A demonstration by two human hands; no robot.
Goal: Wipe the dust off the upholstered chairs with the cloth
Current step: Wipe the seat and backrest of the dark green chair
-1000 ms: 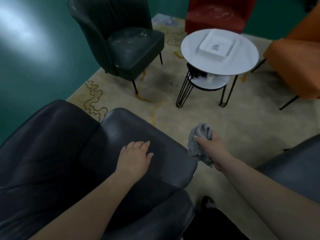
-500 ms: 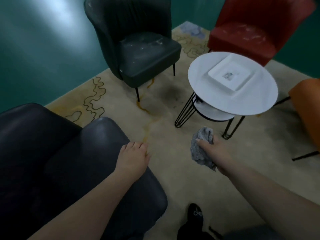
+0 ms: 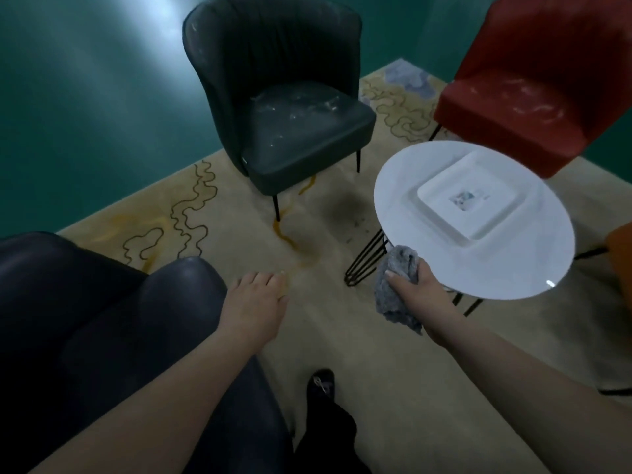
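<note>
My right hand (image 3: 415, 292) grips a crumpled grey cloth (image 3: 393, 285) in the air by the near edge of the round white table. My left hand (image 3: 254, 299) hovers palm down with relaxed fingers over the rug, just past the front corner of a dark grey leather chair (image 3: 102, 336) at lower left. A dark green upholstered chair (image 3: 290, 107) with whitish dust on its seat stands ahead. A red chair (image 3: 533, 80), dusty too, stands at upper right.
A round white table (image 3: 427, 268) on black wire legs carries a square white tray (image 3: 441, 200). The edge of an orange chair (image 3: 620, 254) shows at far right. A beige patterned rug (image 3: 239, 227) covers the teal floor. My dark shoe (image 3: 321, 384) is below.
The view has shifted forward toward the green chair. My left hand has left the dark grey chair's seat and now hangs over the rug. My right hand still holds the cloth, now beside the table.
</note>
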